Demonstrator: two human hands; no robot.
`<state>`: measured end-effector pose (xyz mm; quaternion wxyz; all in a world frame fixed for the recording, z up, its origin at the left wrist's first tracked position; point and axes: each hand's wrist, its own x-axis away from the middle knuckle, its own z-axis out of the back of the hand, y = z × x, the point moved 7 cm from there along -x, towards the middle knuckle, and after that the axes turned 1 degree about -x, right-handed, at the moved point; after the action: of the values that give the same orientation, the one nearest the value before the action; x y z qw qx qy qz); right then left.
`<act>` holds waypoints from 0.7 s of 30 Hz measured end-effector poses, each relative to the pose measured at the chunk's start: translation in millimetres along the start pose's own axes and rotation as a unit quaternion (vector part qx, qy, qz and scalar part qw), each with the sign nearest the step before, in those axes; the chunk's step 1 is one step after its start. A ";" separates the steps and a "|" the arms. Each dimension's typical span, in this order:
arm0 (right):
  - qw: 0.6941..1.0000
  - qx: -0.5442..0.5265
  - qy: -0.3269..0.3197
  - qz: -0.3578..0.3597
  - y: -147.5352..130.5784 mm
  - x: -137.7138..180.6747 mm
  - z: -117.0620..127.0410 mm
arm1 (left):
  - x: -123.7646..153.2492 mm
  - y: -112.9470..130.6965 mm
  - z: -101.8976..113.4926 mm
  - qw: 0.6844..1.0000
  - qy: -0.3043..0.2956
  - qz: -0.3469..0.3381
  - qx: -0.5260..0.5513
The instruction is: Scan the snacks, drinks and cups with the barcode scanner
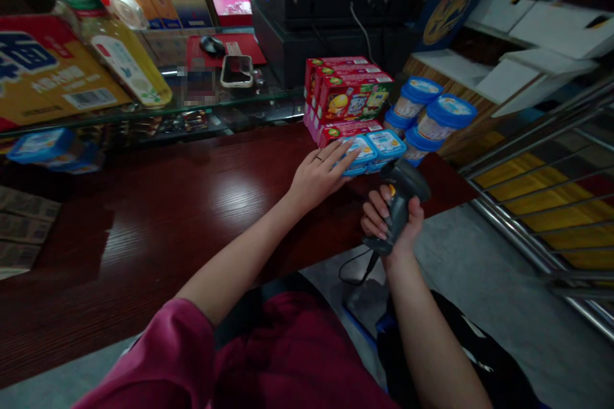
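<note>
Wrapped around the handle of a black barcode scanner [400, 195], my right hand [396, 220] holds it just in front of the counter goods. A cable hangs from the scanner's base. My left hand [322, 171], with a ring on one finger, lies with fingers stretched over the left side of some blue-lidded tubs [386, 144]. Whether it grips one of them I cannot tell; the fingers look flat. Behind these tubs stand stacked red cartons [352, 96]. Round tubs with blue lids [448, 112] are stacked to their right.
The dark red wooden counter [167, 204] runs across to the left. On the glass shelf behind are a phone [236, 71], a mouse [212, 45] and an oil bottle [125, 61]. More blue tubs [55, 148] sit at left. A metal rack [542, 204] stands at right.
</note>
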<state>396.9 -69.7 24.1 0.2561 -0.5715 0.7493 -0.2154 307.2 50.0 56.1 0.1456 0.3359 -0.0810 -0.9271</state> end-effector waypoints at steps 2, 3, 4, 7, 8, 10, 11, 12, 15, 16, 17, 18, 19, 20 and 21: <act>0.998 0.054 0.019 -0.032 5.0 2.0 -5.7 | 20.7 -15.5 18.8 0.999 0.000 -0.005 -0.040; 0.995 0.086 0.028 -0.053 8.9 2.2 -7.6 | 33.9 -28.1 32.2 0.998 0.007 0.004 -0.062; 0.990 0.116 0.032 -0.076 13.8 1.3 -9.4 | 49.0 -43.4 48.2 0.996 0.017 0.021 -0.085; 0.973 0.165 -0.003 -0.159 37.1 -9.6 -18.0 | 103.4 -98.1 110.4 0.981 0.058 0.095 -0.161; 0.969 0.168 -0.020 -0.179 45.9 -16.0 -22.5 | 123.6 -117.1 134.7 0.972 0.076 0.127 -0.184; 0.960 0.176 -0.047 -0.214 64.6 -31.3 -33.6 | 164.7 -152.5 184.8 0.949 0.121 0.195 -0.215; 0.955 0.181 -0.058 -0.227 74.3 -39.7 -40.4 | 184.7 -168.2 208.9 0.936 0.150 0.226 -0.223; 0.950 0.187 -0.070 -0.240 84.3 -48.1 -47.6 | 203.5 -182.5 231.1 0.923 0.180 0.254 -0.226; 0.935 0.190 -0.106 -0.281 116.6 -69.7 -68.9 | 247.9 -217.7 279.9 0.884 0.263 0.315 -0.222; 0.930 0.185 -0.117 -0.297 127.7 -74.8 -74.5 | 258.0 -227.5 289.7 0.873 0.282 0.331 -0.219; 0.925 0.179 -0.125 -0.311 138.0 -78.9 -78.8 | 265.6 -236.7 296.5 0.864 0.295 0.345 -0.216; 0.921 0.172 -0.131 -0.323 147.5 -82.1 -81.8 | 271.1 -245.4 300.6 0.858 0.301 0.358 -0.210; 0.918 0.165 -0.135 -0.336 155.9 -84.5 -83.7 | 275.1 -253.2 302.7 0.855 0.304 0.368 -0.202; 0.914 0.158 -0.138 -0.348 163.2 -86.3 -85.0 | 278.1 -259.9 303.5 0.854 0.306 0.375 -0.193; 0.911 0.151 -0.140 -0.358 168.9 -88.1 -85.9 | 280.5 -265.0 303.8 0.853 0.307 0.379 -0.185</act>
<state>235.8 60.9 -1.0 0.3474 -0.7799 0.4097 -0.3212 -151.6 225.3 53.6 0.5625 0.5137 0.0198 -0.6476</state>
